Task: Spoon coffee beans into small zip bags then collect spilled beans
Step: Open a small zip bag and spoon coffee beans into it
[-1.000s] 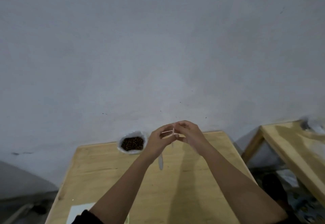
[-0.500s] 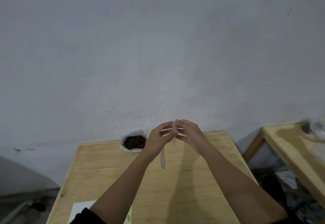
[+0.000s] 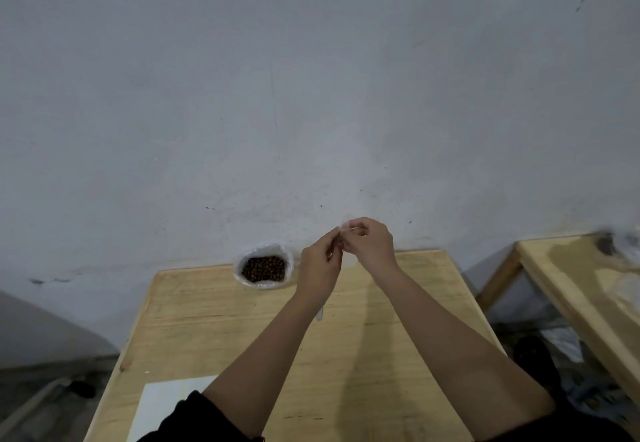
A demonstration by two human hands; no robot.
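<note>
Hands raised over far half of wooden table (image 3: 214, 330), both pinching a small clear zip bag (image 3: 347, 254) between them. Left hand (image 3: 320, 266) sits just left of bag, thumb + fingers closed on its left top edge; right hand (image 3: 370, 245) a bit higher and to the right, fingertips (image 3: 353, 226) closed on the top right edge. Bag hangs down between the two hands, see-through and blurry, can't tell if mouth is open or if anything's inside. White plastic spoon (image 3: 320, 313) also in left hand: handle runs down below the wrist, only the lower end shows past the forearm, bowl end hidden in the fist.

Coffee beans (image 3: 264, 268) sit in an open plastic bag (image 3: 265, 265) at table's far edge by the grey wall (image 3: 311, 95), just left of left hand, not touching. White sheet (image 3: 162, 403) lies on near left corner of table, partly under left forearm/dark sleeve (image 3: 194, 421). Second wooden table (image 3: 571, 289) at right, w/ blurred stuff on top, can't ID.
</note>
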